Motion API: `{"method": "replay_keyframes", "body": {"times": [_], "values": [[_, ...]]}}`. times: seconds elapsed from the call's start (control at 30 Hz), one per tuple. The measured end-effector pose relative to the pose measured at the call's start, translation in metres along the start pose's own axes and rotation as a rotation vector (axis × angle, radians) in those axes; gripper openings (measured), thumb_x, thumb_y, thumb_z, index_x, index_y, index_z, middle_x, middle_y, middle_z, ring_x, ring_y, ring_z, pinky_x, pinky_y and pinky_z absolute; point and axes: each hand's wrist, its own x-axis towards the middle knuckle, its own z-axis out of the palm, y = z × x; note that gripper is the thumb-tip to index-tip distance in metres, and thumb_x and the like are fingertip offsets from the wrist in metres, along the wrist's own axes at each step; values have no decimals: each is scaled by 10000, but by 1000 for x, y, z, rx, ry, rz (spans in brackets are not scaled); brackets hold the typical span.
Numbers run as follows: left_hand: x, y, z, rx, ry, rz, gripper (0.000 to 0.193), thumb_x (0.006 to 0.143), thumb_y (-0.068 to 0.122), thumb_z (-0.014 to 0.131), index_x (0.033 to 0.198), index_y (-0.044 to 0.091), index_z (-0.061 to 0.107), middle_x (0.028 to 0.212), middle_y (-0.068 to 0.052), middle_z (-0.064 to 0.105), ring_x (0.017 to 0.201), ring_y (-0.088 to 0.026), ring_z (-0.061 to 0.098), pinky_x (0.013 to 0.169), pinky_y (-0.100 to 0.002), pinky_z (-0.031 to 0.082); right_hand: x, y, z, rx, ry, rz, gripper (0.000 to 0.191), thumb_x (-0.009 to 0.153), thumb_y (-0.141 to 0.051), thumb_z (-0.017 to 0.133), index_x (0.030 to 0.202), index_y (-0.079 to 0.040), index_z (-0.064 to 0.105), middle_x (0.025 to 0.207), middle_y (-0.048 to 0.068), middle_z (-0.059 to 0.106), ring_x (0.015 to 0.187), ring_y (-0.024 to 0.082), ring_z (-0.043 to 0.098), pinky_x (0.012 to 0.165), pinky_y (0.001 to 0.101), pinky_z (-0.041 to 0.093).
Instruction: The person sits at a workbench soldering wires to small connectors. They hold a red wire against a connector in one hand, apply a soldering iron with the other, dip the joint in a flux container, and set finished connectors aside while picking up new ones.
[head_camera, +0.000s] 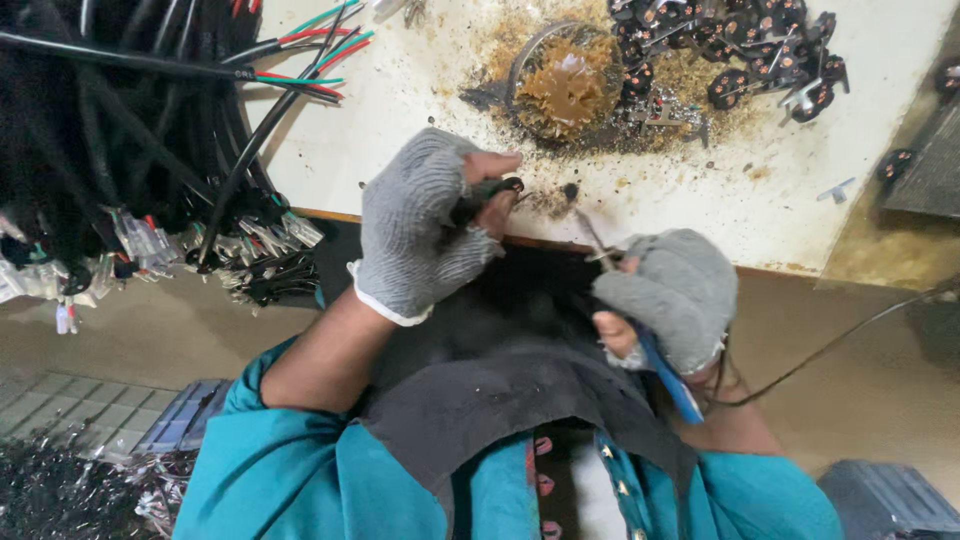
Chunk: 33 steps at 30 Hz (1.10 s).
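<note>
Grey knit gloves on both hands: the left hand (425, 225) pinches a small dark part (492, 190) at the table's (400, 130) near edge, while the right hand (672, 295) clamps a blue-handled tool (668, 375). Best keep that part steady and the tool tip close.

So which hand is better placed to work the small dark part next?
Probably the right hand: it grips a blue-handled tool whose metal tip points toward the small dark part, pinched in the left hand.

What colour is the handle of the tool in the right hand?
Blue; the handle sticks out below the gloved right hand, seen in the head view.
</note>
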Motion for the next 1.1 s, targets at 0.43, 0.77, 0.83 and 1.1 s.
{"method": "replay_keyframes", "body": {"times": [0.43, 0.77, 0.83, 1.1], "values": [[-9, -8, -7, -209, -53, -5, 227, 961, -10, 719, 1146, 115, 676, 961, -85, 693, 852, -225, 703, 792, -311, 558, -38, -8, 5, -66, 321, 487, 249, 1084, -255, 711, 1130, -10, 702, 881, 105, 701, 799, 218, 686, 780, 303, 551], [-2, -6, -6, -171, -139, 54, 251, 938, -33, 724, 1149, 101, 717, 942, -70, 705, 854, -240, 706, 761, -313, 563, -41, -4, 0, -153, 332, 383, 202, 1104, -246, 718, 1117, -44, 714, 908, 123, 723, 834, 272, 696, 819, 353, 556], [-1, -6, -5, -153, -171, 60, 237, 920, -8, 760, 1129, 95, 719, 931, -72, 707, 848, -257, 702, 748, -328, 558, -43, -6, 1, -130, 374, 412, 192, 1056, -256, 716, 1076, -66, 730, 853, 122, 716, 802, 269, 690, 778, 349, 545], [1, -8, -1, -56, -234, 183, 279, 857, 133, 886, 1073, 86, 716, 987, -69, 742, 888, -276, 742, 742, -363, 580, 20, -6, -28, 503, 264, 744, 432, 919, -254, 762, 1167, -3, 514, 960, 146, 730, 865, 240, 738, 687, 294, 565]]}}
